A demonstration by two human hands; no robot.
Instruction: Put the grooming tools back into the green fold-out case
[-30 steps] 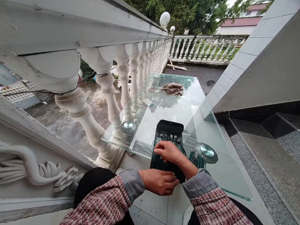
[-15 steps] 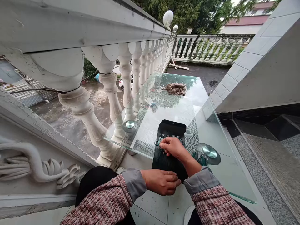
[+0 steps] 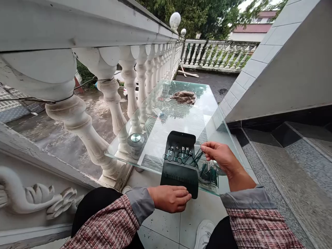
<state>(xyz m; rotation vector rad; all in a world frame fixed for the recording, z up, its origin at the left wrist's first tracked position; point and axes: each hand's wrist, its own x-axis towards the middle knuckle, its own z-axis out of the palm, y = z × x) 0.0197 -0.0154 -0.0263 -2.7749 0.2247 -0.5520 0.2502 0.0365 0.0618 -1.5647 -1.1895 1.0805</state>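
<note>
A black manicure case (image 3: 178,176) lies unfolded at the near edge of the glass table (image 3: 186,117), its lower flap overhanging. Small scissors (image 3: 168,156), nail clippers (image 3: 183,151) and other green-handled tools sit in its loops. My left hand (image 3: 171,199) grips the case's near end, fingers over the edge and thumb hidden. Just right of the case, my right hand (image 3: 220,157) pinches a slim dark green tool (image 3: 198,156) between thumb and fingertips; its exact kind is unclear. Below that hand, several similar tools (image 3: 210,173) lie in a loose pile on the glass.
A crumpled brown cloth (image 3: 183,97) lies on the table's far part. Round metal caps, one at the near left (image 3: 135,138), join the glass to its legs. A white balustrade (image 3: 103,86) runs along the left, and stone steps (image 3: 280,166) rise at the right.
My right hand has moved from over the case to its right side, uncovering the tools in the loops. My left hand stays at the near end. The view has shifted slightly right.
</note>
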